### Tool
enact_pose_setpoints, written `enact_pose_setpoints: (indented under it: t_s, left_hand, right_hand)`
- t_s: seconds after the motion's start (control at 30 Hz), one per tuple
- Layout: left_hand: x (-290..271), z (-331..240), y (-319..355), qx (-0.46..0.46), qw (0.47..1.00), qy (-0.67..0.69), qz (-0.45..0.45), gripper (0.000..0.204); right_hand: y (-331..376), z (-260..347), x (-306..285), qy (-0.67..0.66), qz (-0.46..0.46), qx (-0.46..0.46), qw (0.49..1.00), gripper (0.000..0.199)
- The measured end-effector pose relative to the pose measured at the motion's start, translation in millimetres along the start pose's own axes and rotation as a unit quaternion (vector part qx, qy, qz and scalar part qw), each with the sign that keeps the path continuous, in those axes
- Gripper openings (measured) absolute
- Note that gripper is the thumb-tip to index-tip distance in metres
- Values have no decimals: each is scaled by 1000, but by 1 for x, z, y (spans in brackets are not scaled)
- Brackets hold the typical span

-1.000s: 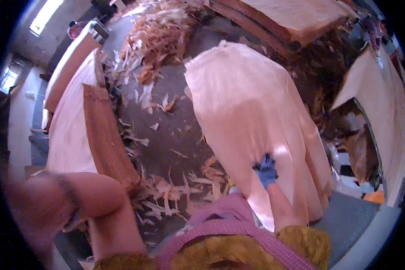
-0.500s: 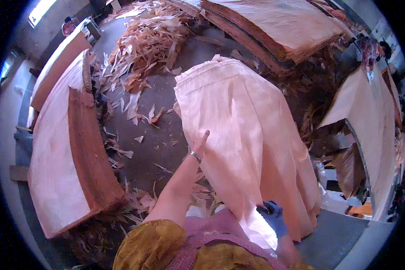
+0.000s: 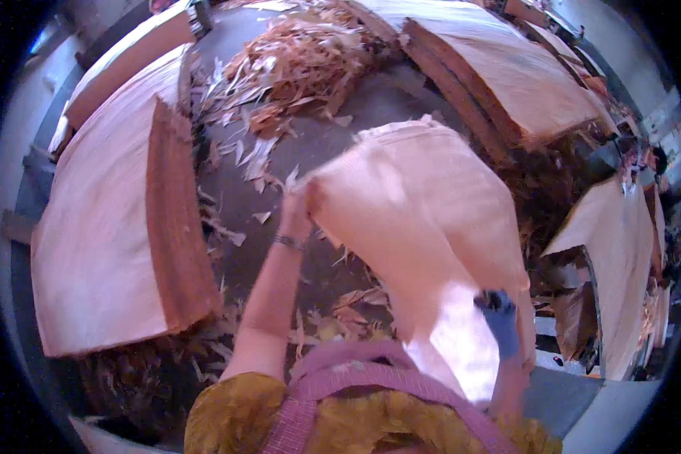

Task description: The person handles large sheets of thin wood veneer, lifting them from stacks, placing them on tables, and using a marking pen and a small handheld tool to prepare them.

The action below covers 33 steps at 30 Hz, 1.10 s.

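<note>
Large, thin, pale-pink wood veneer sheets (image 3: 408, 204) hang in front of me, bowed and folded, in a loose layered bundle. My bare left hand (image 3: 298, 210), with a bracelet at the wrist, is closed on their left edge toward the far corner. At the near right, my right hand (image 3: 503, 325) wears a blue glove with dark fingertips. It grips the veneer close to my body, though its fingers are partly hidden. Bright light whitens the near part of the sheets beside that glove.
A tall veneer stack (image 3: 98, 250) stands at left, another stack (image 3: 499, 68) at the far right. Veneer scraps (image 3: 303, 64) are heaped on the dark floor (image 3: 280, 159) between them. More sheets (image 3: 620, 234) hang at right, near a person (image 3: 634, 160) partly in view.
My left hand has gone from lying open on the sheet to gripping its left edge, farther out and left. The sheets' left side is lifted and bowed. The view has shifted.
</note>
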<state>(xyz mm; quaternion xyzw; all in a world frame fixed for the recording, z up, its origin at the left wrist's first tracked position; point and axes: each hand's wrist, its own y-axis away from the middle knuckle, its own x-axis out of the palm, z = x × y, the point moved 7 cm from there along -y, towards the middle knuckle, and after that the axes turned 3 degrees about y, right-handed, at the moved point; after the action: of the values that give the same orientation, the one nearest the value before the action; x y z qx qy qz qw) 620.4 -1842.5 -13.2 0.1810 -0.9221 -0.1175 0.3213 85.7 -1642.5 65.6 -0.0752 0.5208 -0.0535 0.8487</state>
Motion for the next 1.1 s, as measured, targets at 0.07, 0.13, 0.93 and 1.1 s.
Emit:
enact_pose_setpoints:
  t_s: [0.07,0.13,0.93,1.1]
  left_hand:
    - [-68,-111,26,115,991,-41,-56,17]
    - [-136,-214,64,193,970,-93,-116,16]
    - [-504,-161,1021,559,298,96,-768,31]
    - [-472,-88,1076,559,140,149,-803,24]
  right_hand:
    - [-65,106,7,-10,-56,-73,996,29]
    - [-103,181,20,-131,-68,-87,985,26]
    - [116,888,405,-613,579,79,532,19]
    - [262,1003,428,-488,683,-57,541,21]
